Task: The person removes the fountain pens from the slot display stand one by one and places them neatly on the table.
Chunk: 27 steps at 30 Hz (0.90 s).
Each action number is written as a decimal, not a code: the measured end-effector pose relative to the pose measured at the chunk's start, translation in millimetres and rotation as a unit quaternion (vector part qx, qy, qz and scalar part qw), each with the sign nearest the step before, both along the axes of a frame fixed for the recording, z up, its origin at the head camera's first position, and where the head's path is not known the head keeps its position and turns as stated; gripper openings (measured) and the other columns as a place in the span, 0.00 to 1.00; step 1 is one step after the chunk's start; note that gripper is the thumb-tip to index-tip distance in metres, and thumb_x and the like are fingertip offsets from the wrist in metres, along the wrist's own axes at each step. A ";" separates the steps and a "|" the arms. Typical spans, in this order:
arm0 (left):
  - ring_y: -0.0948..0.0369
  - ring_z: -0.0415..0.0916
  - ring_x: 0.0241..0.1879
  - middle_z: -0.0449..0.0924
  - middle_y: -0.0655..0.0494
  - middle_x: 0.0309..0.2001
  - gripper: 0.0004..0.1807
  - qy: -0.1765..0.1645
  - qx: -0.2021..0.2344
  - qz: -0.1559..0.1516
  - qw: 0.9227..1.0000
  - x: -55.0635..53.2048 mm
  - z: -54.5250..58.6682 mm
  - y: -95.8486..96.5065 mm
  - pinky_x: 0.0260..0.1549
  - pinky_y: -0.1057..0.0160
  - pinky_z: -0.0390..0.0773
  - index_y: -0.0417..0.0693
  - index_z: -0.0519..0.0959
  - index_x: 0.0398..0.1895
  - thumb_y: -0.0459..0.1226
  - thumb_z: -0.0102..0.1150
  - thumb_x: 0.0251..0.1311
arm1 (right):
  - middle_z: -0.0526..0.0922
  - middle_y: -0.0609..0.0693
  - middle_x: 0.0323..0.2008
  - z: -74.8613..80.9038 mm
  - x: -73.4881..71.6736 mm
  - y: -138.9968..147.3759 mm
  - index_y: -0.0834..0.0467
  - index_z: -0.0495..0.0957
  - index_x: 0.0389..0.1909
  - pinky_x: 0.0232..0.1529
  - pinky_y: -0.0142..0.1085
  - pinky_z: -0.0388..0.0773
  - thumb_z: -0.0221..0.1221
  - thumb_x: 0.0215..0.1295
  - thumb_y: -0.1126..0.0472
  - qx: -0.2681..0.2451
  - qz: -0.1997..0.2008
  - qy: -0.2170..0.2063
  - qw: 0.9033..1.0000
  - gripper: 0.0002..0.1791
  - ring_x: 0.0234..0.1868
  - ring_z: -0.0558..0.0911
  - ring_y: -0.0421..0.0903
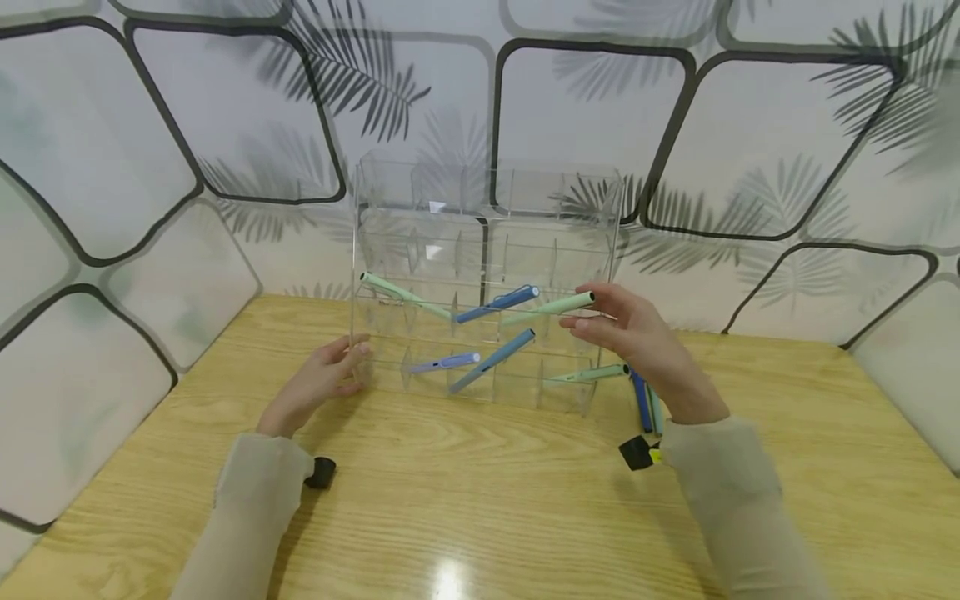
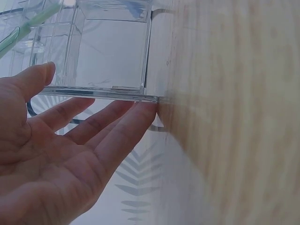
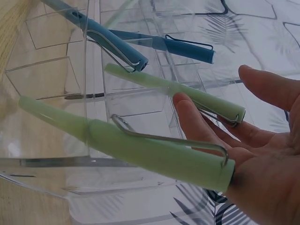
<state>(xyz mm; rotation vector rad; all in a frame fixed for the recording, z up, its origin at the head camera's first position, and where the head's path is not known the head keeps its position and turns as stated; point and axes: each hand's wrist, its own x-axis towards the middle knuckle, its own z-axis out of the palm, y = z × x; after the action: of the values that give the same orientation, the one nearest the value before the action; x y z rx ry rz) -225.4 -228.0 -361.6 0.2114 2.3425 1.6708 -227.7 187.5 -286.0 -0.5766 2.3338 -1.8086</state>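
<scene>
Between left hand (image 1: 315, 382) and right hand (image 1: 651, 350): a clear tiered rack (image 1: 483, 217), upright on the table, its walls and dividers see-through.
Pen at the right hand: light green pen (image 1: 551, 307), slanting in the rack's right half, its clip end up among the digits of that hand.
Right hand: thumb and fingers spread apart, one finger overlapping the pen in the right wrist view, the thumb clear of it; cannot tell whether any finger presses it.
Left hand: fingers spread and nearly straight, tips against the outer side of the rack's left wall near its foot, thumb by the front edge; cannot tell how firmly it presses.
Same tier: green pen (image 1: 405, 295) at the left, blue pen (image 1: 497, 304) in the middle, both tilted.
Lowest tier: lavender pen (image 1: 446, 362), steel-blue pen (image 1: 491, 362) leaning steeply beside it, and pale green pen (image 1: 588, 374) at the right, its clip end towards the right hand.
Right of the rack: dark blue pen (image 1: 641, 402) and teal-green pen (image 1: 656, 412), side by side on the table, partly hidden by the hand.
Sleeves: pale, long, a small black block (image 1: 321, 472) at the left wrist and a black cube (image 1: 637, 452) at the right.
Table: yellowish wood grain (image 1: 420, 500).
Backdrop: white sheet (image 1: 585, 125) with dark rounded outlines and fern leaves.
</scene>
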 end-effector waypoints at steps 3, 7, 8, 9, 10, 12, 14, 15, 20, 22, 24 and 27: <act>0.35 0.44 0.76 0.42 0.30 0.78 0.37 -0.001 -0.003 0.001 1.000 0.2 0.4 0.9 0.65 0.42 0.69 0.34 0.46 0.80 0.49 0.40 0.82 | 0.72 0.64 0.62 -1.4 0.9 -3.8 0.68 0.61 0.71 0.64 0.42 0.76 0.56 0.77 0.64 -0.005 -0.005 0.008 1.000 0.28 0.58 0.81 0.41; 0.35 0.45 0.75 0.42 0.29 0.78 0.36 0.001 -0.007 0.001 1.000 0.1 1.1 1.6 0.65 0.43 0.70 0.34 0.46 0.80 0.48 0.40 0.82 | 0.73 0.66 0.60 -2.3 2.5 -7.4 0.71 0.61 0.69 0.59 0.35 0.79 0.53 0.77 0.67 -0.023 -0.023 0.020 0.999 0.25 0.54 0.83 0.39; 0.36 0.45 0.76 0.42 0.29 0.78 0.37 0.001 -0.007 0.002 1.000 0.0 1.3 1.8 0.65 0.43 0.70 0.34 0.47 0.80 0.48 0.40 0.82 | 0.74 0.67 0.59 -2.6 2.5 -7.9 0.73 0.62 0.69 0.59 0.36 0.79 0.52 0.78 0.68 -0.030 -0.028 0.023 0.999 0.24 0.53 0.83 0.39; 0.36 0.45 0.76 0.43 0.30 0.78 0.36 0.000 -0.008 0.003 1.000 -0.2 1.6 2.1 0.65 0.44 0.69 0.34 0.47 0.80 0.48 0.40 0.82 | 0.74 0.66 0.58 -2.8 2.5 -8.5 0.73 0.62 0.68 0.60 0.36 0.79 0.51 0.78 0.69 -0.037 -0.036 0.024 0.998 0.23 0.52 0.84 0.39; 0.36 0.45 0.76 0.42 0.30 0.78 0.37 0.001 -0.008 0.003 1.000 -0.1 1.7 2.0 0.65 0.44 0.70 0.34 0.47 0.80 0.48 0.40 0.82 | 0.75 0.66 0.57 -2.9 2.5 -9.0 0.74 0.63 0.67 0.59 0.37 0.80 0.51 0.78 0.69 -0.044 -0.044 0.027 0.998 0.21 0.51 0.84 0.39; 0.36 0.45 0.76 0.42 0.29 0.78 0.37 0.001 -0.009 0.003 1.000 0.2 1.4 1.7 0.65 0.43 0.70 0.34 0.47 0.80 0.49 0.41 0.81 | 0.78 0.63 0.53 -3.1 2.3 -9.5 0.74 0.66 0.64 0.59 0.37 0.80 0.50 0.78 0.70 -0.057 -0.060 0.034 0.996 0.19 0.49 0.85 0.40; 0.35 0.44 0.75 0.41 0.29 0.78 0.38 0.002 -0.011 0.001 1.000 0.5 0.6 1.6 0.65 0.43 0.70 0.34 0.46 0.80 0.49 0.40 0.81 | 0.79 0.59 0.50 -3.2 2.6 -9.0 0.73 0.69 0.61 0.57 0.36 0.81 0.50 0.78 0.70 -0.070 -0.072 0.041 0.994 0.16 0.48 0.85 0.40; 0.35 0.44 0.75 0.41 0.29 0.78 0.38 0.003 -0.013 0.000 1.000 0.7 0.2 1.5 0.65 0.43 0.70 0.34 0.46 0.80 0.50 0.40 0.81 | 0.80 0.57 0.48 -3.1 2.7 -8.4 0.72 0.70 0.60 0.57 0.36 0.81 0.51 0.78 0.70 -0.077 -0.076 0.044 0.993 0.15 0.48 0.85 0.41; 0.33 0.44 0.75 0.39 0.28 0.78 0.38 0.006 -0.014 -0.003 1.000 1.0 -0.7 1.3 0.65 0.42 0.69 0.34 0.46 0.80 0.50 0.40 0.82 | 0.81 0.53 0.47 -1.1 4.9 -2.5 0.67 0.73 0.57 0.57 0.37 0.81 0.53 0.77 0.70 -0.105 -0.076 0.058 0.990 0.12 0.50 0.85 0.44; 0.33 0.44 0.75 0.38 0.29 0.78 0.38 0.006 -0.014 -0.003 1.000 0.9 -0.8 1.2 0.65 0.41 0.69 0.34 0.46 0.80 0.50 0.40 0.82 | 0.82 0.54 0.46 0.9 6.2 0.9 0.66 0.74 0.56 0.57 0.38 0.81 0.54 0.77 0.70 -0.122 -0.075 0.058 0.988 0.11 0.50 0.86 0.45; 0.33 0.44 0.75 0.38 0.29 0.78 0.38 0.006 -0.013 -0.003 1.000 0.8 -0.5 1.2 0.65 0.41 0.69 0.34 0.46 0.80 0.50 0.40 0.81 | 0.82 0.55 0.46 3.1 7.3 4.6 0.65 0.75 0.54 0.57 0.37 0.81 0.54 0.76 0.70 -0.146 -0.074 0.054 0.985 0.10 0.49 0.86 0.45; 0.34 0.44 0.75 0.38 0.29 0.78 0.39 0.006 -0.013 -0.003 1.000 0.5 0.1 1.1 0.65 0.42 0.69 0.34 0.46 0.80 0.51 0.40 0.81 | 0.82 0.56 0.45 6.0 8.9 10.6 0.64 0.77 0.53 0.56 0.37 0.81 0.56 0.75 0.70 -0.188 -0.074 0.044 0.978 0.10 0.48 0.86 0.47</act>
<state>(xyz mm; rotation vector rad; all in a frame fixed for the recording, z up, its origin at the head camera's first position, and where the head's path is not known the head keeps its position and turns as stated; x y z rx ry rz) -224.9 -226.9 -361.6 0.2245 2.3683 1.6412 -218.8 198.1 -280.0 -0.5453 2.1464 -2.3650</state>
